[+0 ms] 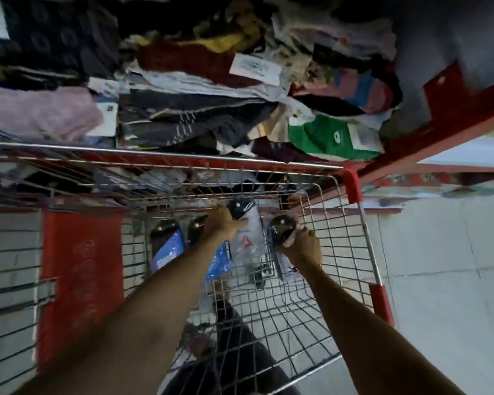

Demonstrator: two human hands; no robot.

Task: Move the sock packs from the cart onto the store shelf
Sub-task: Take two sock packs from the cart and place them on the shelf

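Observation:
Both of my arms reach down into a wire shopping cart (340,238) with red corner caps. My left hand (226,223) lies on a clear plastic sock pack (248,238) with a red triangle mark and dark socks at its top; whether the fingers have closed on it I cannot tell. My right hand (300,248) is shut on a dark sock pack (281,230) close to the cart's right wall. Two more packs with blue cards (169,249) lean at the left of the basket. The store shelf (454,109), red-framed, is heaped with sock packs just beyond the cart.
A red panel (80,280) hangs on the cart's left side over a wire grid. Pale tiled floor (439,280) spreads to the right. A lower red shelf edge (439,169) juts out at the right. My dark trouser leg (240,352) shows through the cart's mesh.

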